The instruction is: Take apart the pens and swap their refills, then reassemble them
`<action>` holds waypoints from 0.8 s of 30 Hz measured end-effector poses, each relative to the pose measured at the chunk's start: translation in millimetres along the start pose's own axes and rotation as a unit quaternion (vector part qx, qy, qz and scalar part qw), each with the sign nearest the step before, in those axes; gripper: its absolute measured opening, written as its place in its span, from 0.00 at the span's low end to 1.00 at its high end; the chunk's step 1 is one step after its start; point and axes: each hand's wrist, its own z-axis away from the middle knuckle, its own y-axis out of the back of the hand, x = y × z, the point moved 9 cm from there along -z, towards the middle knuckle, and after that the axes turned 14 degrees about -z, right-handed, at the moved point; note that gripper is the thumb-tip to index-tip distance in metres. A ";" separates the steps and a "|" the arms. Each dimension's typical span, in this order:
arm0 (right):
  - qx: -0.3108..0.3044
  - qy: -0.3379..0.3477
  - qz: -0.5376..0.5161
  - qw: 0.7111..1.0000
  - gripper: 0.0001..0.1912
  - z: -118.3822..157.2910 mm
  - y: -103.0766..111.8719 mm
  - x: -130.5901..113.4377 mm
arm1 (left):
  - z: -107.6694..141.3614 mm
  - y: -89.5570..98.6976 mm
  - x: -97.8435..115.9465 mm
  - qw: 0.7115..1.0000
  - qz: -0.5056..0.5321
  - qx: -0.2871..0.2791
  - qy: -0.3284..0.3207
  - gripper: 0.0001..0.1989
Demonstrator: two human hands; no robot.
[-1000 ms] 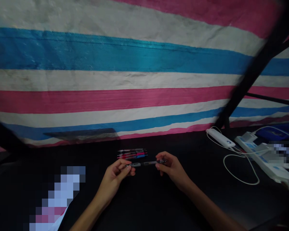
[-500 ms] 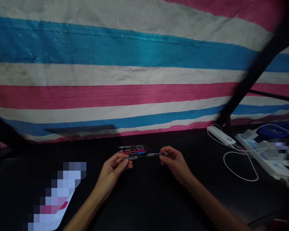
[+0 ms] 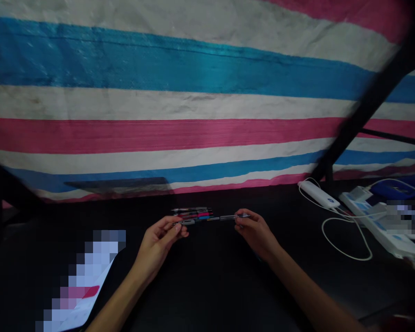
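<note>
Drawn farther right since half a second ago, the clear pen barrel (image 3: 229,217) now sits apart from the grey pen piece (image 3: 186,222), baring a thin refill (image 3: 213,219) between them. I have the barrel's right end pinched between thumb and fingers of the right hand (image 3: 257,231); the left hand (image 3: 155,243) grips the grey piece by its left end the same way. From my view the parts run nearly in line, and I can't tell whether the refill's tip is inside the barrel. Just beyond the grey piece I see a small group of pens (image 3: 193,211), pink and blue among them, lying side by side on the black table (image 3: 207,281). Well off to the right are a white power bank (image 3: 317,193), a looped cable (image 3: 346,257) and a power strip (image 3: 373,223). Behind everything hangs a striped sheet (image 3: 193,136).
</note>
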 end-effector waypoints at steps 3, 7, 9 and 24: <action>0.008 -0.001 -0.005 1.000 0.10 0.3 -0.2 -0.5 | -0.3 0.3 -0.5 1.000 0.000 0.001 0.001 0.09; 0.010 0.001 -0.003 1.000 0.10 1.0 -0.2 -1.0 | 0.4 0.6 -1.3 1.000 -0.003 -0.002 0.002 0.09; 0.004 0.003 0.001 1.000 0.10 1.8 -1.3 -1.2 | 0.5 0.9 -2.2 1.000 -0.002 -0.003 0.003 0.09; -0.008 -0.006 0.019 1.000 0.09 2.3 -3.2 1.0 | 0.4 0.2 -2.3 1.000 -0.008 -0.002 0.010 0.09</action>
